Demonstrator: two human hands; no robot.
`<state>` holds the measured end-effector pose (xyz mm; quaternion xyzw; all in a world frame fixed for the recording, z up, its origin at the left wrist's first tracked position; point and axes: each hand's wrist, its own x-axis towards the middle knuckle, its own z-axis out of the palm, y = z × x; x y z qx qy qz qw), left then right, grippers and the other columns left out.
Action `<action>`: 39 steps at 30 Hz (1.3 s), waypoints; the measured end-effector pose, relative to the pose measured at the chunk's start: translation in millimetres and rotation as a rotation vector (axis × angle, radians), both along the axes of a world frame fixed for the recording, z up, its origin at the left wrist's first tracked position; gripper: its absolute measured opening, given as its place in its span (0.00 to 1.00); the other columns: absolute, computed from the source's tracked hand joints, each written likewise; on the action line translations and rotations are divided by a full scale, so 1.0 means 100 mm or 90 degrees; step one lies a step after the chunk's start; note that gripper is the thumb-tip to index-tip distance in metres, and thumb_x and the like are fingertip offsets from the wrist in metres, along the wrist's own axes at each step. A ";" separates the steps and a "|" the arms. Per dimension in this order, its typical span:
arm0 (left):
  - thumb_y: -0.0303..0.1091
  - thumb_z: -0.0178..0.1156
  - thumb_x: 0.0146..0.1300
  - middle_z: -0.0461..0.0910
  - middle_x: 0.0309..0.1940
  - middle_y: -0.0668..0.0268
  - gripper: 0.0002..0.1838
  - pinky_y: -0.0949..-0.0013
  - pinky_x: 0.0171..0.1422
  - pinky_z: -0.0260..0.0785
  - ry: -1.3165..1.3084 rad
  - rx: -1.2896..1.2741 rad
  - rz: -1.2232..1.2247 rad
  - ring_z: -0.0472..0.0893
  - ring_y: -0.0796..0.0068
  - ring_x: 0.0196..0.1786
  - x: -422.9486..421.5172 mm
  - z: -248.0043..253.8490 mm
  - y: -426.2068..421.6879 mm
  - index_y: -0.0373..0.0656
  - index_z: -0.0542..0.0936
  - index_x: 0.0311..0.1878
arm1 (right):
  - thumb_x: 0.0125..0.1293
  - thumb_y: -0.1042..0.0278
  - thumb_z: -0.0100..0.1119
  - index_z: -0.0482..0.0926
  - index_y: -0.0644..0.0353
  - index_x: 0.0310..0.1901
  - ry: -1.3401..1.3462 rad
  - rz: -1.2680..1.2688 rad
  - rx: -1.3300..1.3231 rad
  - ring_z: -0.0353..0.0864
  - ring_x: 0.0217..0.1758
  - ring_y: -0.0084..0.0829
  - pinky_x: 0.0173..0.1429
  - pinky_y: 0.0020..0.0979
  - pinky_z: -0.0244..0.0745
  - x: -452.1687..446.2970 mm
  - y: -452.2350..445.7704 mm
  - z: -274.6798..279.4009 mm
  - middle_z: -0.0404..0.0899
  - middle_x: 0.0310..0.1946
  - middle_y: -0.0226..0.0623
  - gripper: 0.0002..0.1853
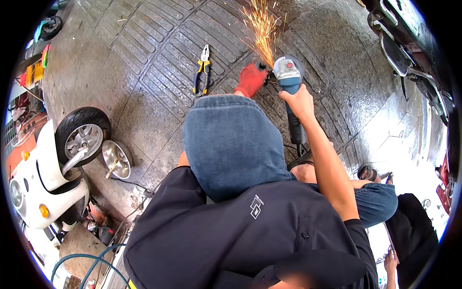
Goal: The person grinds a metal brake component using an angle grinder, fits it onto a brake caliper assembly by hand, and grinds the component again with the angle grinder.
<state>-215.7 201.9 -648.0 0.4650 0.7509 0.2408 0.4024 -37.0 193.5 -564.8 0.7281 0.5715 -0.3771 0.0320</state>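
My right hand [299, 102], bare, is wrapped round the blue and black body of an angle grinder [290, 79]. Its disc [296, 62] faces the floor side, and orange sparks [262, 31] fly up and away from its left edge. Just left of the disc, my left hand [252, 79] wears a red glove and is closed on a small dark part [263, 70], whose shape I cannot make out. Yellow and black pliers [202, 70] lie on the tiled floor to the left of the glove.
A white scooter [45, 188] with its front wheel [83, 136] stands at left, beside a metal bowl [117, 160]. Motorbike parts [409, 67] line the right edge. Another person [411, 231] is at lower right. Blue hose [82, 256] curls at lower left.
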 end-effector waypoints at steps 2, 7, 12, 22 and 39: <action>0.46 0.64 0.52 0.81 0.40 0.43 0.25 0.54 0.53 0.71 -0.015 0.001 -0.003 0.79 0.47 0.48 0.00 -0.02 0.00 0.31 0.79 0.42 | 0.43 0.45 0.63 0.71 0.72 0.47 0.014 0.004 0.003 0.81 0.46 0.52 0.53 0.42 0.74 0.02 0.00 -0.03 0.80 0.40 0.59 0.38; 0.47 0.64 0.52 0.81 0.41 0.44 0.25 0.54 0.53 0.71 0.040 -0.033 0.006 0.79 0.46 0.48 0.01 0.05 0.00 0.32 0.80 0.42 | 0.43 0.45 0.63 0.71 0.72 0.47 0.012 0.004 0.005 0.81 0.46 0.53 0.53 0.42 0.74 0.01 0.00 -0.03 0.80 0.39 0.60 0.38; 0.46 0.64 0.52 0.81 0.41 0.44 0.26 0.55 0.54 0.71 0.009 0.009 -0.029 0.79 0.47 0.49 0.00 0.04 0.01 0.31 0.78 0.45 | 0.43 0.45 0.64 0.72 0.73 0.47 0.027 0.002 0.005 0.81 0.46 0.52 0.53 0.42 0.74 0.03 0.02 -0.03 0.80 0.39 0.60 0.38; 0.45 0.63 0.53 0.80 0.43 0.44 0.31 0.55 0.57 0.69 0.039 0.006 -0.062 0.79 0.48 0.50 -0.01 0.08 -0.01 0.33 0.74 0.55 | 0.42 0.45 0.64 0.72 0.73 0.47 0.038 0.000 0.001 0.81 0.46 0.51 0.54 0.40 0.74 0.03 0.03 0.01 0.81 0.40 0.59 0.38; 0.46 0.63 0.52 0.80 0.44 0.44 0.30 0.55 0.56 0.70 0.038 -0.021 -0.067 0.78 0.48 0.50 -0.06 0.01 0.00 0.33 0.75 0.54 | 0.42 0.45 0.65 0.73 0.72 0.44 0.040 -0.017 0.013 0.81 0.46 0.51 0.53 0.41 0.74 0.09 0.05 0.03 0.81 0.39 0.59 0.36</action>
